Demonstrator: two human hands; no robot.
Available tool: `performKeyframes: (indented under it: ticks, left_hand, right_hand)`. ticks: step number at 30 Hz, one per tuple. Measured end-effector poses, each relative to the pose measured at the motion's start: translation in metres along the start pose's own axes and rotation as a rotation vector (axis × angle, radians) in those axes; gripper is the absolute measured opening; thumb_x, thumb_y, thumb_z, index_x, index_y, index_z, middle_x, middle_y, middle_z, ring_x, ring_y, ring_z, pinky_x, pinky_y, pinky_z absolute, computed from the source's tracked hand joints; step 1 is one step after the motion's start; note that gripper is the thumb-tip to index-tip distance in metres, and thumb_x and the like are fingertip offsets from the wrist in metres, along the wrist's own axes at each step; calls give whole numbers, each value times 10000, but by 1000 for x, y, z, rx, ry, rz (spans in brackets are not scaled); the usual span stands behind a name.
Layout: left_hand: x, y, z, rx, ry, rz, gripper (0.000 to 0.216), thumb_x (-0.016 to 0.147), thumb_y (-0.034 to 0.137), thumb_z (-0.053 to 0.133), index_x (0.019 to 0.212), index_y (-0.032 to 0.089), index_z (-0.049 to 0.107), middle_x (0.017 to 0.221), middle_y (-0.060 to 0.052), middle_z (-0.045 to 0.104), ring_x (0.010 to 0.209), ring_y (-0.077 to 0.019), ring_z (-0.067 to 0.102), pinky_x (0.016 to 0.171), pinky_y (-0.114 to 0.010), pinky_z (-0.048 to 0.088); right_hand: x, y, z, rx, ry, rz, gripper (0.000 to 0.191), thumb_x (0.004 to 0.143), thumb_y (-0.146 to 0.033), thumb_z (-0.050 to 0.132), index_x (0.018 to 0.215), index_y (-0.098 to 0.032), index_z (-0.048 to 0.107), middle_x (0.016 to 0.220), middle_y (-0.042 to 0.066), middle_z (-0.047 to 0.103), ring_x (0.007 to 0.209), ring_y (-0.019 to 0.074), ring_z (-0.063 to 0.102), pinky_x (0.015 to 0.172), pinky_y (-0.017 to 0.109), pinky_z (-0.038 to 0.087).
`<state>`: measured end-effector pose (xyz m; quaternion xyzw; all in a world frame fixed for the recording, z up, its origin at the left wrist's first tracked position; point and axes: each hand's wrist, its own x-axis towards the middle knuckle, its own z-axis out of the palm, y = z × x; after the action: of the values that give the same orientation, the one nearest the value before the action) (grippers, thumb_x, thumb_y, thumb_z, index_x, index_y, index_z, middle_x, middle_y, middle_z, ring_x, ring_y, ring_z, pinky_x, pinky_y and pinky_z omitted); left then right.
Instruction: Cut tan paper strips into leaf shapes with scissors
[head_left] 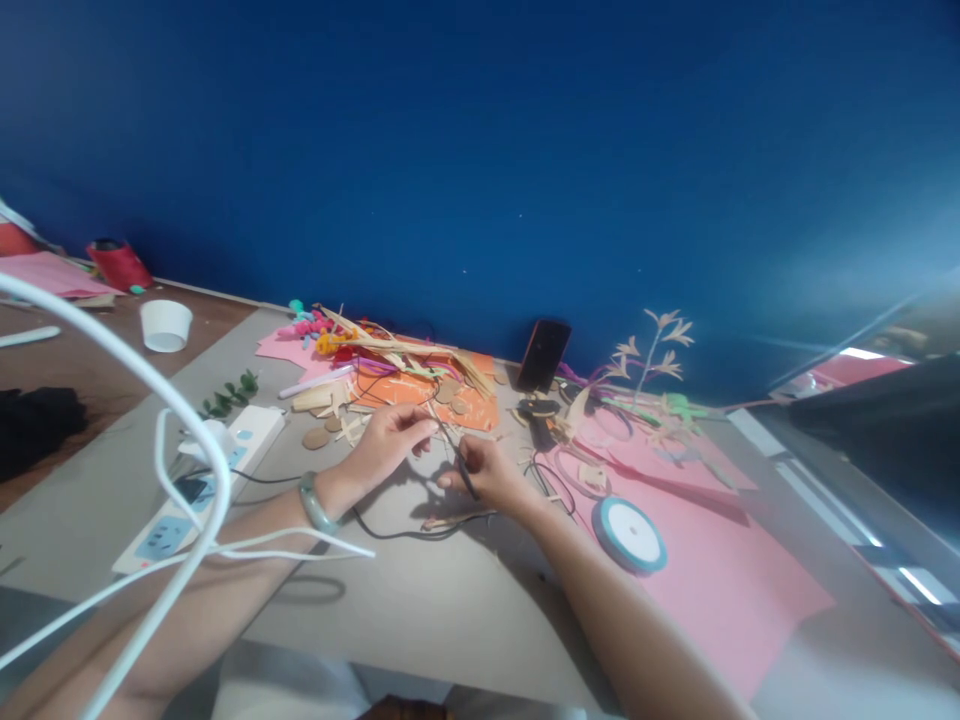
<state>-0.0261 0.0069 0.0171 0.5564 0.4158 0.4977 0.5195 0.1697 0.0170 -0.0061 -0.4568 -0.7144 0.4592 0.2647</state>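
Note:
My left hand (388, 440), with a pale green bangle (315, 503) on the wrist, pinches the upper end of a thin straw-coloured strip (439, 420) above the grey table mat (420, 600). My right hand (487, 475) is closed around a thin dark tool (459, 465) whose tip meets the strip. A black cord (397, 532) loops on the mat just below both hands. Behind them lies an orange sheet (420, 390) covered with straw strips, small wooden discs and coloured pipe cleaners (315, 325).
A blue ribbon spool (630, 535) sits on a pink sheet (720, 580) at the right. A white power strip (202, 480) and white cables (187, 540) lie at the left. A white cup (166, 325), green leaves (229, 395), a propped dark phone (543, 354) and a straw plant figure (651, 360) stand farther back.

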Motion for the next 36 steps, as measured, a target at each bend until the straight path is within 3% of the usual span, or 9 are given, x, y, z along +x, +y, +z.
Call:
performKeyframes:
  ticks: [7,11,14,19,21,24,28,32,36]
  left_hand:
    - [0,0,1,-41,-1,-5,198,774,312,609,668,146,600,558,12,565,543,-94,522,549,-208,429]
    - [1,-1,1,-59,6,-35,185,773,306,597,676,149,589,558,14,568,531,-90,518,537,-205,425]
    - [3,-6,0,-66,25,-55,180,751,303,612,664,151,572,557,12,578,513,-84,510,520,-200,418]
    - [7,-16,-1,-89,40,-59,189,704,302,656,648,153,553,534,17,572,490,-83,506,493,-196,412]
    - [8,-20,-2,-103,35,-67,205,687,315,678,659,154,554,534,13,584,470,-82,500,469,-193,404]
    - [9,-23,-3,-130,44,-69,257,645,330,723,657,160,532,529,9,589,466,-92,519,443,-190,401]
    - [11,-24,-4,-153,48,-106,288,610,327,752,709,157,542,535,17,591,458,-90,530,435,-184,407]
    - [13,-25,-6,-157,104,-142,346,566,330,777,783,145,580,584,23,597,471,-81,530,437,-181,411]
    - [14,-27,-8,-145,103,-114,306,601,338,746,785,139,605,636,11,611,489,-70,530,441,-172,404]
  right_hand:
    - [0,-3,7,156,5,42,503,605,-517,766,605,-216,363,423,-77,467,396,79,367,416,208,261]
    - [0,-11,-3,146,259,-17,469,630,-524,737,620,-218,381,469,-49,516,442,103,429,461,229,328]
    - [-1,-20,-25,-60,405,-17,438,612,-490,750,650,-214,413,544,-40,524,494,111,443,484,232,327]
    - [-9,-37,-63,-511,251,91,363,575,-420,770,757,-192,553,686,-12,602,583,131,481,541,241,345]
    - [-15,-45,-73,-585,194,130,361,584,-436,757,748,-192,548,664,-18,588,587,131,486,537,236,335]
    - [-24,-52,-82,-731,213,201,417,562,-476,764,745,-201,510,635,-27,569,561,126,476,507,230,298]
    - [-34,-46,-91,-979,140,242,333,591,-407,746,719,-203,516,635,-5,573,577,134,475,509,238,253]
    - [-41,-29,-109,-1028,127,268,221,635,-310,693,750,-191,547,689,20,607,605,141,494,523,240,263]
    - [-44,-16,-126,-1017,54,263,218,696,-334,647,831,-174,585,761,22,648,633,133,531,540,223,317]
